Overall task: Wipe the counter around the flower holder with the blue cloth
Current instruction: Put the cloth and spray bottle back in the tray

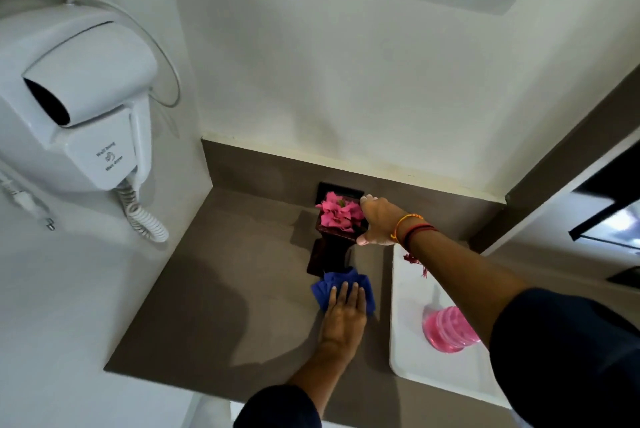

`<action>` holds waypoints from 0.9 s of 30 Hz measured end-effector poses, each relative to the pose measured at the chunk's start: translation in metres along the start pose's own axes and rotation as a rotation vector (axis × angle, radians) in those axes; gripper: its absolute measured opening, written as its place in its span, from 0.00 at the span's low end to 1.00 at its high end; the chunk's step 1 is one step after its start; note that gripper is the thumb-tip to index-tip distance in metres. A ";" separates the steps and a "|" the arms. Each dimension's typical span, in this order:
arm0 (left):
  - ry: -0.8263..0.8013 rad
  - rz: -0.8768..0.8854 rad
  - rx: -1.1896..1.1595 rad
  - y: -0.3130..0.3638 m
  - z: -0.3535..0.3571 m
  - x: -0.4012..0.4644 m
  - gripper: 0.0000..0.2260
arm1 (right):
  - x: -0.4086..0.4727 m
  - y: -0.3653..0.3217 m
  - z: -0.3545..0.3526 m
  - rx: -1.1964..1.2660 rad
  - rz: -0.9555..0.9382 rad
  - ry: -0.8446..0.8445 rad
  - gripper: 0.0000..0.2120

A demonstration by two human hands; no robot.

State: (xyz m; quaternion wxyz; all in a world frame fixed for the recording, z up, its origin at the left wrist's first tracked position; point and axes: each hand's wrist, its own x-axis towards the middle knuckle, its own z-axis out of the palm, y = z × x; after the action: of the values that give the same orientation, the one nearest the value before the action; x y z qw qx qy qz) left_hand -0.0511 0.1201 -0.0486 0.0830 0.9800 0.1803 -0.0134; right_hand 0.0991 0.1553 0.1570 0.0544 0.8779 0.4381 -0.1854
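A dark wooden flower holder [330, 252] with pink flowers [337, 214] on top stands on the grey-brown counter [225, 275] near the back wall. My right hand [377, 221] grips the holder's upper right side, fingers wrapped around its top. Just in front of the holder's base lies the blue cloth [341, 283], bunched up. My left hand [344, 313] presses flat on the cloth with its fingers spread over it.
A white tray [412, 289] holding a pink ribbed bottle [448, 330] sits to the right of the cloth. A white hair dryer [79, 105] with a coiled cord hangs on the left wall. A dark framed mirror edge runs along the right.
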 end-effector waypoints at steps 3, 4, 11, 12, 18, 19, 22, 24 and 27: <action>-0.063 0.069 -0.085 -0.018 -0.014 -0.005 0.24 | -0.006 0.003 0.003 0.079 -0.014 -0.011 0.46; -0.104 0.058 -0.160 -0.026 -0.021 -0.010 0.24 | -0.010 0.004 0.004 0.145 -0.022 -0.021 0.48; -0.033 -0.053 -0.300 -0.015 -0.086 -0.019 0.19 | -0.111 0.036 0.087 0.617 0.310 0.264 0.27; 0.004 -0.019 -0.378 -0.001 -0.092 -0.017 0.18 | -0.126 0.042 0.107 0.679 0.408 0.232 0.29; 0.078 0.321 -0.190 0.078 -0.101 0.002 0.27 | -0.164 0.086 0.146 1.669 0.622 0.393 0.18; 0.059 0.356 -0.068 0.086 -0.096 0.002 0.30 | -0.166 0.092 0.148 1.760 0.619 0.416 0.15; -0.057 0.395 0.150 0.102 -0.063 -0.012 0.30 | -0.171 0.105 0.168 1.536 0.604 0.332 0.10; -0.119 0.383 0.242 0.105 -0.043 -0.025 0.26 | -0.175 0.109 0.188 1.099 0.537 0.147 0.12; -0.142 0.386 0.235 0.109 -0.030 -0.032 0.23 | -0.181 0.112 0.205 0.758 0.501 0.025 0.08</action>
State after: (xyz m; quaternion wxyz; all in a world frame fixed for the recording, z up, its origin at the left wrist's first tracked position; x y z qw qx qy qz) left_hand -0.0423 0.0129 -0.0004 -0.0183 0.9958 -0.0196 -0.0871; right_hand 0.0316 -0.1017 0.0268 -0.2328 0.9170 0.1139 -0.3031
